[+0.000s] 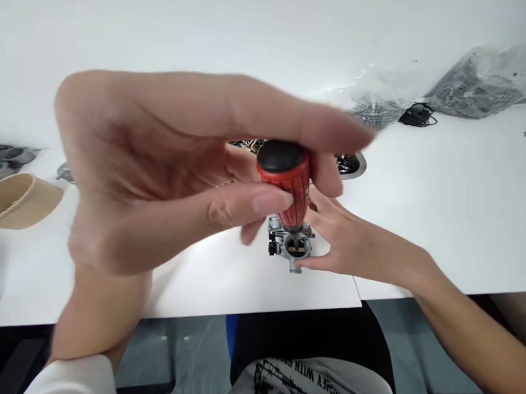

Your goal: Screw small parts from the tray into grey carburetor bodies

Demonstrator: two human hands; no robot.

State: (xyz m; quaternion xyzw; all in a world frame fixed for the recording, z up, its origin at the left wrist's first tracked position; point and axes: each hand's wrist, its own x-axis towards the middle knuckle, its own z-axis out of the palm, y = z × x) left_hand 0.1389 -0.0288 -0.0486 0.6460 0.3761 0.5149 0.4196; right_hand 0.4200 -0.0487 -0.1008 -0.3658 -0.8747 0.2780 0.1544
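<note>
Close to the camera, my left hand pinches a screwdriver by its red handle with a black cap, between thumb and fingers. The screwdriver stands nearly upright, and its shaft points down into the round bore of a metal carburetor. Whether the tip touches anything inside I cannot tell. My right hand grips the carburetor from the right, thumb at its near side, on the white table. The fingers on its far side are partly hidden behind the screwdriver and my left hand.
Behind my hands, a metal tray with small parts is mostly covered. Clear plastic bags of parts and a black coiled piece lie at the back right. On the left are a beige ring and grey cloth.
</note>
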